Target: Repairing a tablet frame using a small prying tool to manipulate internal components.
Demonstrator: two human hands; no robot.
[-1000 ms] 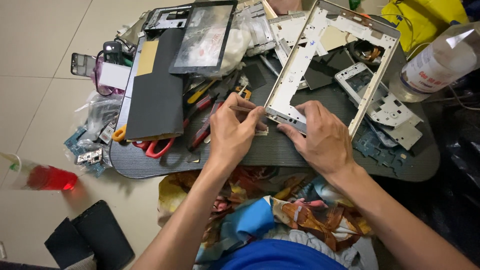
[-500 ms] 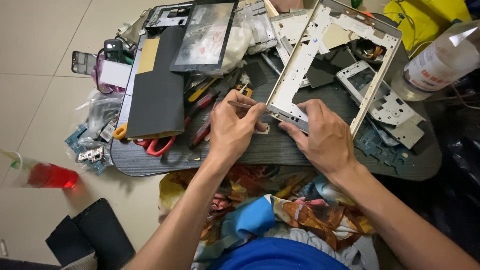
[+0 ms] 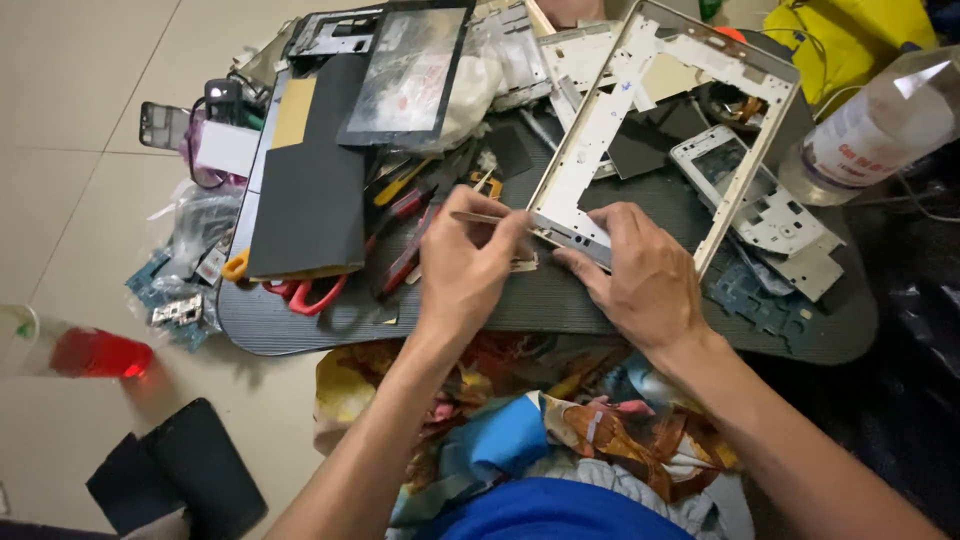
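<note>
While the right hand (image 3: 640,275) pinches the pale metal frame (image 3: 655,120) by its near edge, frame rises beyond the fingers. Left hand (image 3: 470,265) grips thin tweezers (image 3: 480,217), tip just beside the right fingertips, over the ribbed dark mat (image 3: 560,300).

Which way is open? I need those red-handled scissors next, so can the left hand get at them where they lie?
Probably yes. The red-handled scissors lie on the dark mat left of the left hand, handles uncovered; the blades run under the black panel. That hand holds a thin tool.
</note>
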